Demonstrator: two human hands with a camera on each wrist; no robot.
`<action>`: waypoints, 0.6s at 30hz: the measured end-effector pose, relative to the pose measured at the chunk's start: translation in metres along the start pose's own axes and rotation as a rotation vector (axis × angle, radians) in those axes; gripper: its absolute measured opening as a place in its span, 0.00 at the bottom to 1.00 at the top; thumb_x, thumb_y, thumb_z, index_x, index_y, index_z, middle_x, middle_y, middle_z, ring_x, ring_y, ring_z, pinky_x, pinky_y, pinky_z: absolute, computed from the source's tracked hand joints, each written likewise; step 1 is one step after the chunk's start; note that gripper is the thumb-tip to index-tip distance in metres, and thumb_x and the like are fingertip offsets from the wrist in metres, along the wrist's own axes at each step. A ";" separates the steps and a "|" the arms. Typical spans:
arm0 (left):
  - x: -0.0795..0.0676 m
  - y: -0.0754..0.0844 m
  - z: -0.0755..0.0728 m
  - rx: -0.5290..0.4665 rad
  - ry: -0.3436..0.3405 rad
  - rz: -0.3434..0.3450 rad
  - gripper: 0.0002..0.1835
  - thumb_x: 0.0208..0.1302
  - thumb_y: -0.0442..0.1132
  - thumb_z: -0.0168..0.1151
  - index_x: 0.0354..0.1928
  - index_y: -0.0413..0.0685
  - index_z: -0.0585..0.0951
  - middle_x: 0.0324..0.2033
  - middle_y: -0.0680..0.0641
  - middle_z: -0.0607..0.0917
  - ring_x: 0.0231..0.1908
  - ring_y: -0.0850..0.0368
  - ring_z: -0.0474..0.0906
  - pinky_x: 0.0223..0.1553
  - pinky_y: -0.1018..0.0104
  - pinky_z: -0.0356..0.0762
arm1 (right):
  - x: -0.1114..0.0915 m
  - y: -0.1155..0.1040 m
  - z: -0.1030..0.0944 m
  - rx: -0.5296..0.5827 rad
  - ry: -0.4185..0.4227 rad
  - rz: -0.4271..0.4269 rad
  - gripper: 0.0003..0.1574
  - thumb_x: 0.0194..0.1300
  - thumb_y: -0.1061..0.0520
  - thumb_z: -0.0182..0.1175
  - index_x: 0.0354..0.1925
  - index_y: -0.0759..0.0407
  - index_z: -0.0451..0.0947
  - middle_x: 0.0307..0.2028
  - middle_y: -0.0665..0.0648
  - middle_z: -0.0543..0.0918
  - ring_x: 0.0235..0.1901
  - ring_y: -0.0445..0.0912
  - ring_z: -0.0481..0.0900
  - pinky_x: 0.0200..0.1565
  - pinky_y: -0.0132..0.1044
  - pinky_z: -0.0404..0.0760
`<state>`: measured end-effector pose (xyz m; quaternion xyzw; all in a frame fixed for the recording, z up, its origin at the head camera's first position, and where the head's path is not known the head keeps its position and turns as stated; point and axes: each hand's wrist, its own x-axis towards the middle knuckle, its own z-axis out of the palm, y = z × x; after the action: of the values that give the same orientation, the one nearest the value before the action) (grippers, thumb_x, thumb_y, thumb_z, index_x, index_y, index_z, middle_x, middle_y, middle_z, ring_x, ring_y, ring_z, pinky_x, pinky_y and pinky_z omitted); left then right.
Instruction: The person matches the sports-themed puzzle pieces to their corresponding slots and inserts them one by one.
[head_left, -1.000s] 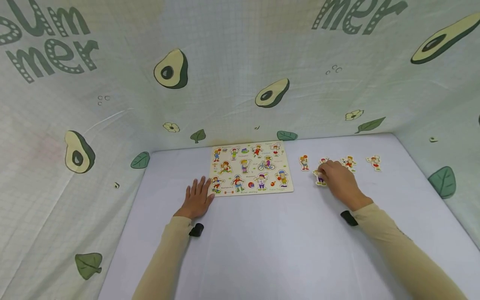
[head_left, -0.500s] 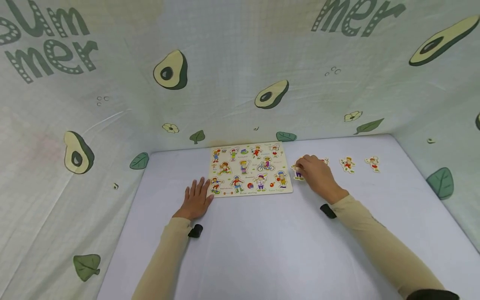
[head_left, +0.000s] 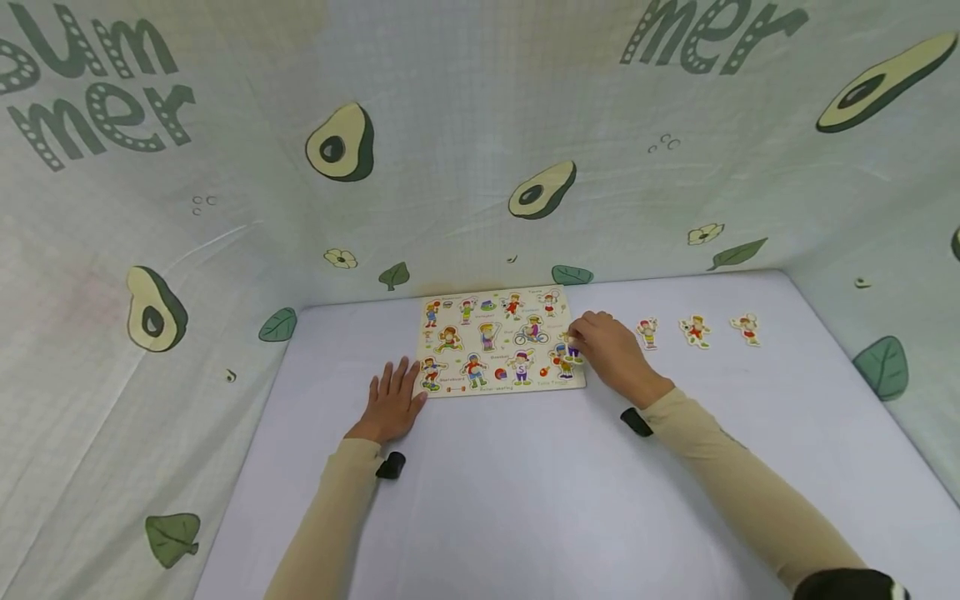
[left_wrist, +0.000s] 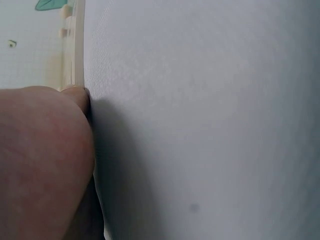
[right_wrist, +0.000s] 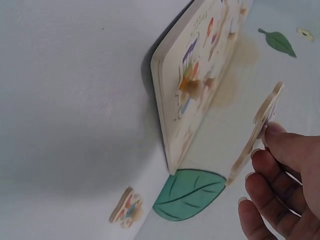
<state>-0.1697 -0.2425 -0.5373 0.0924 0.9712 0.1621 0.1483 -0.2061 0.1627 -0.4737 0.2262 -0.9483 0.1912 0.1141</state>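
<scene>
Shifted leftward to cream wooden puzzle board: right hand, fingers pinching flat purple-trousered wooden figure. Left hand: fingers straight.

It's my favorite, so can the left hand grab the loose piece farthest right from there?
Probably not: the left hand rests at the left edge of the board, and the right hand, pinching another piece, is between it and the rightmost loose piece. It would likely need to stretch across.
</scene>
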 end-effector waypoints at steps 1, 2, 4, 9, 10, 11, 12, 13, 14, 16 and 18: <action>0.000 0.000 0.000 -0.003 0.006 0.004 0.37 0.86 0.52 0.40 0.85 0.40 0.46 0.84 0.34 0.40 0.82 0.30 0.29 0.79 0.31 0.29 | 0.001 -0.002 0.001 0.003 -0.002 -0.006 0.09 0.69 0.65 0.70 0.47 0.64 0.84 0.40 0.57 0.86 0.39 0.52 0.81 0.41 0.45 0.83; 0.000 -0.001 0.001 -0.004 0.011 0.006 0.37 0.86 0.52 0.40 0.85 0.40 0.47 0.84 0.34 0.41 0.82 0.30 0.30 0.78 0.30 0.30 | 0.003 -0.004 0.002 0.007 -0.005 -0.010 0.09 0.69 0.64 0.70 0.47 0.64 0.85 0.40 0.57 0.86 0.40 0.52 0.81 0.42 0.45 0.83; 0.001 -0.001 0.001 -0.004 0.016 0.009 0.37 0.86 0.51 0.40 0.85 0.40 0.47 0.84 0.34 0.41 0.82 0.29 0.30 0.78 0.30 0.30 | 0.006 -0.008 0.004 0.013 -0.014 -0.016 0.09 0.70 0.63 0.71 0.47 0.63 0.85 0.41 0.57 0.86 0.40 0.52 0.81 0.42 0.45 0.84; 0.001 -0.001 0.000 0.002 0.009 0.005 0.37 0.86 0.52 0.41 0.85 0.40 0.46 0.84 0.34 0.40 0.82 0.30 0.29 0.78 0.30 0.29 | 0.012 -0.017 0.011 0.009 -0.039 -0.046 0.09 0.70 0.61 0.72 0.47 0.62 0.86 0.41 0.56 0.86 0.40 0.51 0.82 0.43 0.45 0.85; 0.001 -0.001 0.000 0.002 0.005 0.004 0.38 0.86 0.52 0.41 0.85 0.40 0.46 0.84 0.34 0.40 0.82 0.30 0.29 0.78 0.30 0.29 | 0.013 -0.019 0.013 0.005 -0.042 -0.055 0.08 0.69 0.61 0.72 0.46 0.61 0.86 0.41 0.56 0.86 0.40 0.51 0.82 0.43 0.45 0.85; 0.001 -0.001 0.000 0.003 0.003 0.003 0.38 0.86 0.52 0.41 0.85 0.41 0.46 0.84 0.34 0.40 0.82 0.30 0.29 0.78 0.30 0.29 | 0.014 -0.020 0.015 0.000 -0.045 -0.062 0.08 0.69 0.61 0.72 0.46 0.61 0.86 0.40 0.56 0.87 0.40 0.51 0.82 0.42 0.44 0.85; 0.001 -0.001 0.000 0.001 0.002 0.002 0.38 0.86 0.52 0.41 0.85 0.40 0.46 0.84 0.34 0.40 0.82 0.30 0.29 0.78 0.30 0.29 | 0.014 -0.022 0.017 -0.005 -0.049 -0.067 0.08 0.69 0.61 0.72 0.45 0.61 0.86 0.40 0.56 0.86 0.40 0.51 0.82 0.42 0.44 0.85; 0.001 -0.001 0.000 0.001 0.002 0.002 0.38 0.86 0.52 0.41 0.85 0.40 0.46 0.84 0.34 0.40 0.82 0.30 0.29 0.78 0.30 0.29 | 0.015 -0.023 0.020 -0.010 -0.052 -0.075 0.08 0.68 0.61 0.73 0.45 0.61 0.86 0.39 0.56 0.86 0.40 0.51 0.82 0.42 0.44 0.85; 0.001 -0.001 0.000 0.000 0.005 0.004 0.38 0.86 0.52 0.41 0.85 0.40 0.46 0.84 0.34 0.40 0.82 0.30 0.29 0.78 0.30 0.29 | 0.016 -0.025 0.022 -0.012 -0.055 -0.082 0.08 0.68 0.61 0.73 0.44 0.61 0.86 0.39 0.55 0.86 0.39 0.51 0.82 0.42 0.44 0.84; 0.001 -0.001 0.001 -0.001 0.011 0.009 0.37 0.86 0.52 0.41 0.85 0.40 0.47 0.84 0.34 0.40 0.82 0.30 0.29 0.78 0.30 0.29 | 0.017 -0.027 0.027 -0.018 -0.058 -0.099 0.08 0.68 0.62 0.73 0.43 0.61 0.86 0.38 0.55 0.86 0.39 0.51 0.82 0.42 0.44 0.85; 0.001 -0.002 0.003 -0.004 0.021 0.017 0.37 0.86 0.52 0.41 0.85 0.40 0.47 0.84 0.33 0.41 0.82 0.29 0.30 0.78 0.29 0.30 | 0.018 -0.030 0.031 -0.024 -0.063 -0.116 0.07 0.67 0.61 0.74 0.43 0.61 0.86 0.38 0.55 0.86 0.39 0.51 0.82 0.42 0.44 0.85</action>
<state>-0.1701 -0.2436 -0.5408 0.0987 0.9715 0.1663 0.1369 -0.2119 0.1181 -0.4865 0.2851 -0.9390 0.1657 0.0980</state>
